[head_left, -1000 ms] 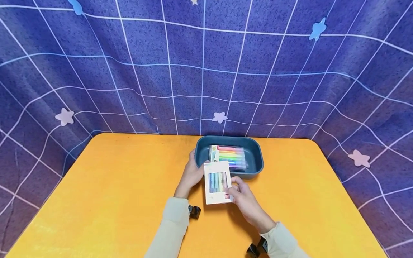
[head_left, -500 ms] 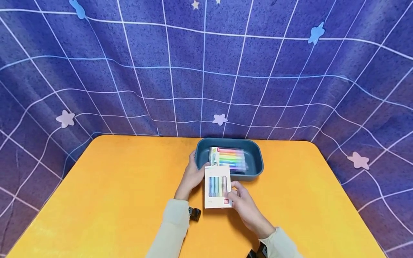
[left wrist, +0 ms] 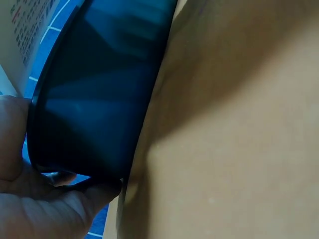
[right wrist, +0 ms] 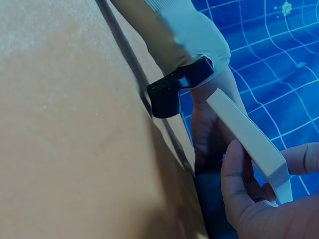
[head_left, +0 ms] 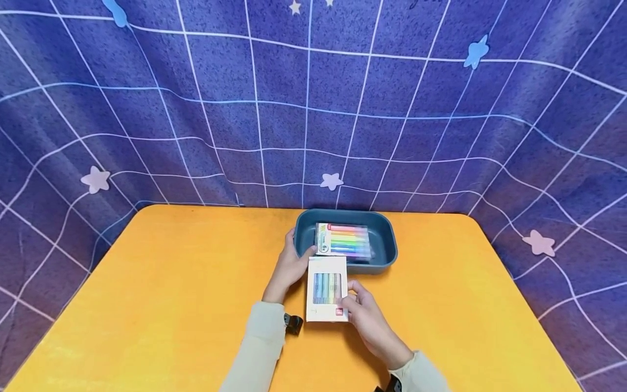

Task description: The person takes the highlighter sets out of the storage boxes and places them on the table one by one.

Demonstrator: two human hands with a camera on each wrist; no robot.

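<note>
A dark blue-green plastic bin point(head_left: 384, 247) stands on the table near its far edge. My left hand point(head_left: 289, 267) grips the bin's left end, the thumb at the rim; in the left wrist view the fingers wrap the bin's wall point(left wrist: 94, 109). Inside the bin lies a clear packet of rainbow-coloured markers point(head_left: 349, 239). With thumb and fingers, my right hand point(head_left: 371, 324) pinches the lower right edge of a white box point(head_left: 327, 288). Pastel pens show through its window. The box hangs above the table, in front of the bin, covering part of the near rim.
A yellow table point(head_left: 196, 283) lies under everything. Behind it and at both sides hangs a blue cloth point(head_left: 274, 125) with a grid and star pattern. A small black camera point(head_left: 294, 324) sits on the left wrist.
My right hand has drawn the white box slightly back from the bin, and the box stands straighter. More of the marker packet shows. My left hand keeps its grip on the bin.
</note>
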